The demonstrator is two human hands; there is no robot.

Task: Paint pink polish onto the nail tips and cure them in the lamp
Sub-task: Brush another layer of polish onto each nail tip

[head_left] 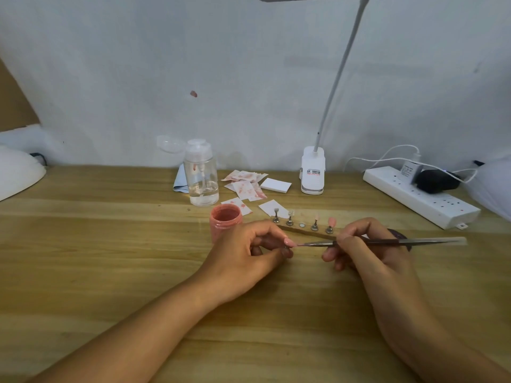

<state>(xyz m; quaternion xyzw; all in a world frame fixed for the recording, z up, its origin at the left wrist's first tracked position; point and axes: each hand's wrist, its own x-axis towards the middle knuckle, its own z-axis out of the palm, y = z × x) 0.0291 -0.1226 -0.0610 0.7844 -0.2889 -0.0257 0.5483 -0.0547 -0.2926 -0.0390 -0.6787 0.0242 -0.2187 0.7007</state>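
Reaches both forearms point(143, 324) over the counter point(83, 244); pinches a pink nail tip point(291, 242) in the left hand point(249, 246); grips a brush point(442, 240) in the right hand point(359, 248), bristles touching the tip, just before the open polish jar point(225, 218) and tip holder point(304, 231).

Person's left hand point(249, 252) and right hand point(367, 252), each on a bare forearm point(138, 327) extending back from the grip to the frame edge.

Wooden table point(83, 244), polish jar point(225, 220), power strip point(420, 201)
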